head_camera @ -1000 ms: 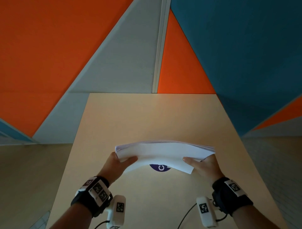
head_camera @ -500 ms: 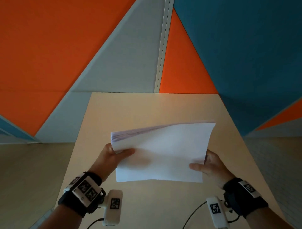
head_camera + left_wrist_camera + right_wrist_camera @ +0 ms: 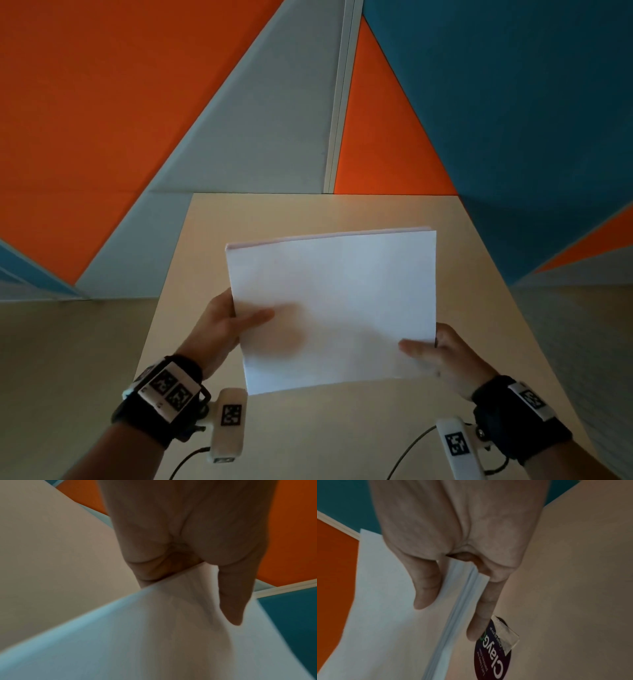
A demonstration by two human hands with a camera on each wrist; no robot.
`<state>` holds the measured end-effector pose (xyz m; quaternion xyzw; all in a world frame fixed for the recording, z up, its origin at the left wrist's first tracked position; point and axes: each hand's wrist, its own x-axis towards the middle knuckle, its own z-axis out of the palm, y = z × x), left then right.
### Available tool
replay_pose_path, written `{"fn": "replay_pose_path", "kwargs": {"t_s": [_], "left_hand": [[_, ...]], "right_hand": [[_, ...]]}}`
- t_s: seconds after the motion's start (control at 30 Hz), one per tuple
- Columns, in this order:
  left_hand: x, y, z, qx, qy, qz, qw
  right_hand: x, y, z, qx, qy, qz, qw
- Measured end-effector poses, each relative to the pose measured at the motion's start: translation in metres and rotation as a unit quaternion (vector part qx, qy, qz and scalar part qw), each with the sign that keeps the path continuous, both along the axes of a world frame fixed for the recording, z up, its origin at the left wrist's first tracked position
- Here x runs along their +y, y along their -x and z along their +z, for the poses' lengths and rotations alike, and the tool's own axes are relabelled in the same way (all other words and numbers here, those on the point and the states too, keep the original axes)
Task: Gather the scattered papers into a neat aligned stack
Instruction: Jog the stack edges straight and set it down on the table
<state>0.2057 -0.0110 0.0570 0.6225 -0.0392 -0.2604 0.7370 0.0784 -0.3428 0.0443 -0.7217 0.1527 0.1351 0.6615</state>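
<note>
The surface (image 3: 212, 233) lay below my fingers, bare but for a dark round sticker (image 3: 493, 660) under the right ones. I held the papers (image 3: 335, 308) upright between both hands, clear of it. My left hand (image 3: 222, 325) gripped the left edge, thumb in front; my right hand (image 3: 445, 356) pinched the lower right corner. The top edge looked nearly flush, sheet edges slightly stepped by the right fingers (image 3: 481, 601). I judged this the squaring step; next, tap the bottom edge down and loosen both grips.
</note>
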Motion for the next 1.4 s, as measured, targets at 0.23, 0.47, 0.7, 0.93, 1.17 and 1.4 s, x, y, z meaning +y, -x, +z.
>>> {"fn": "replay_pose_path", "kwargs": {"t_s": [0.23, 0.47, 0.7, 0.93, 1.17, 1.4], "left_hand": [[0.009, 0.018, -0.021, 0.056, -0.039, -0.066, 0.995], [-0.008, 0.021, -0.019, 0.024, -0.009, -0.021, 0.999], [-0.031, 0.028, -0.055, -0.108, -0.19, 0.07, 0.973], [-0.032, 0.049, -0.096, -0.114, -0.3, 0.089, 0.943], [-0.03, 0.047, -0.091, -0.095, -0.277, 0.099, 0.951], [-0.026, 0.046, -0.095, -0.09, -0.317, 0.07, 0.942]], "right_hand": [[-0.014, 0.004, 0.002, -0.023, 0.014, -0.003, 1.0], [-0.012, -0.002, -0.007, -0.07, 0.015, -0.032, 0.997], [0.004, -0.011, -0.047, -0.081, 0.091, -0.129, 0.984], [0.014, 0.006, -0.092, -0.006, 0.119, -0.178, 0.977], [0.008, 0.011, -0.084, -0.032, 0.119, -0.172, 0.977], [0.006, 0.01, -0.078, -0.04, 0.117, -0.161, 0.979]]}}
